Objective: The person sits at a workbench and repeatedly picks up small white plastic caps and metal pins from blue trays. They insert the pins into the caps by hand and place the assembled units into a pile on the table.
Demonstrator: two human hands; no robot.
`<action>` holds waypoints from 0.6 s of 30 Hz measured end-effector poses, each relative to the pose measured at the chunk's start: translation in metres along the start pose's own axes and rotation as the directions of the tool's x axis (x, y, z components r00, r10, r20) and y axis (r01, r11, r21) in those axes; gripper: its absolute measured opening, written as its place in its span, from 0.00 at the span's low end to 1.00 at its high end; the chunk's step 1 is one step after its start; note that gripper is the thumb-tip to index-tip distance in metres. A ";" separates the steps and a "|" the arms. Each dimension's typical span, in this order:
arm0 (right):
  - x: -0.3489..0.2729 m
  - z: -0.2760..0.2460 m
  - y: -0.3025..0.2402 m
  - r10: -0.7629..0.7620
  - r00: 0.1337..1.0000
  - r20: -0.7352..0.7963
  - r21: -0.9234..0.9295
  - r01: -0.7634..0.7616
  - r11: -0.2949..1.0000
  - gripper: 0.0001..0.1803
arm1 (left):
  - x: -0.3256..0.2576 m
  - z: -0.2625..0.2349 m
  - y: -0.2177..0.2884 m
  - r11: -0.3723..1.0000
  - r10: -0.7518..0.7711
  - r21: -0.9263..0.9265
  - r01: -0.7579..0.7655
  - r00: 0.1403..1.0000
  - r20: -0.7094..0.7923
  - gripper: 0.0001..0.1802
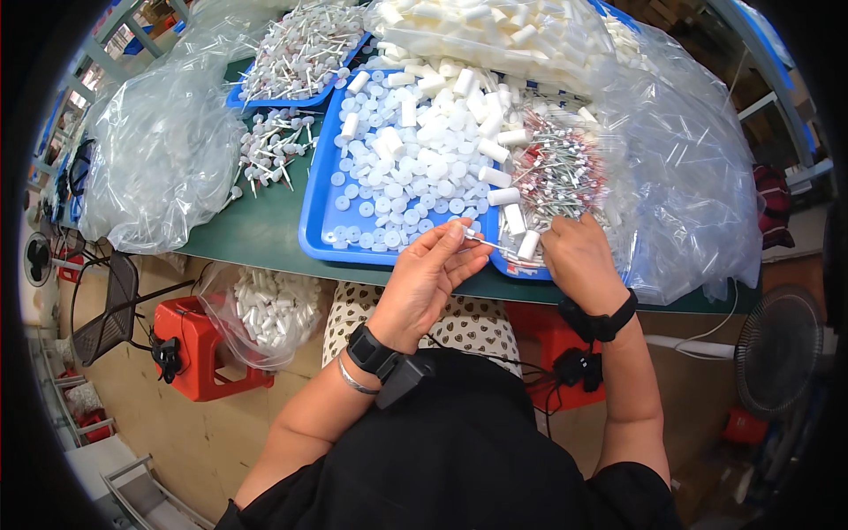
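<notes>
White caps and thin sticks at the bench's near edge

White round caps (pixel 402 190) fill a blue tray (pixel 316 221) on the green bench (pixel 265 231), close to its near edge. The left hand (pixel 430 274) is over the tray's near rim, fingers pinched shut on a thin clear stick (pixel 488 240) that runs across to the right hand (pixel 579 256). That hand is curled closed beside a white tube (pixel 528 245), at the near edge of a pile of red-tipped sticks (pixel 556 168); what it grips is hidden. Clear plastic bags (pixel 159 150) bulge at the bench's left end.
</notes>
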State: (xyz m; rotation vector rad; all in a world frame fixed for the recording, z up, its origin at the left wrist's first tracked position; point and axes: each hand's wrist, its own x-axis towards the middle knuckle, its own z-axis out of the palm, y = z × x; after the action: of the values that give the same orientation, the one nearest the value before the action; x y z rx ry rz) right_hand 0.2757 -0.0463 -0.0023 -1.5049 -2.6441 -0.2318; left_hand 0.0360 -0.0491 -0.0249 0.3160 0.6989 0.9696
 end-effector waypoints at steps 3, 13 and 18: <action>-0.002 0.000 0.002 0.006 1.000 -0.006 0.013 -0.006 1.000 0.04 | 0.003 0.000 0.000 1.000 0.006 -0.001 -0.006 1.000 -0.001 0.20; -0.001 0.005 0.006 0.091 0.991 -0.102 0.179 -0.072 0.981 0.03 | 0.004 -0.008 -0.005 0.997 0.035 -0.072 -0.034 0.999 0.008 0.17; -0.008 -0.019 -0.010 0.277 0.959 -0.058 0.529 -0.206 0.823 0.04 | 0.015 -0.003 -0.019 0.997 0.020 -0.074 -0.013 0.996 0.087 0.21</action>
State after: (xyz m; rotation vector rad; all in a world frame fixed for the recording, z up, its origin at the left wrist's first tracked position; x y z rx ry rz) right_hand 0.2712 -0.0617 0.0145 -1.5361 -2.1306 0.3644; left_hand 0.0518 -0.0468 -0.0429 0.2986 0.5799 0.9885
